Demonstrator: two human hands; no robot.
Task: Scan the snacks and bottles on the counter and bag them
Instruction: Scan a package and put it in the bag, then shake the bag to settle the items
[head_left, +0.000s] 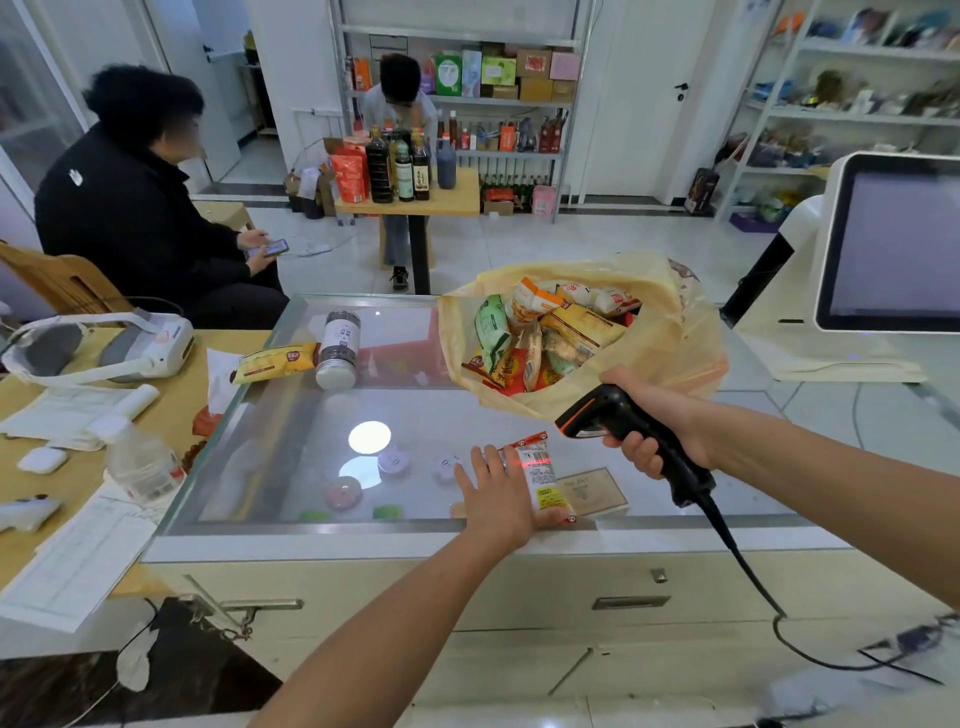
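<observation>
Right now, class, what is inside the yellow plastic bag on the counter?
The yellow plastic bag holds a heap of snack packets in green, orange, yellow and red wrappers. Anything beneath that top layer is covered, so the full contents cannot be told.

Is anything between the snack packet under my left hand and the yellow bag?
Only the scanner in your right hand, held over the gap between the snack packet and the yellow bag. Nothing lies on the glass counter there.
</observation>
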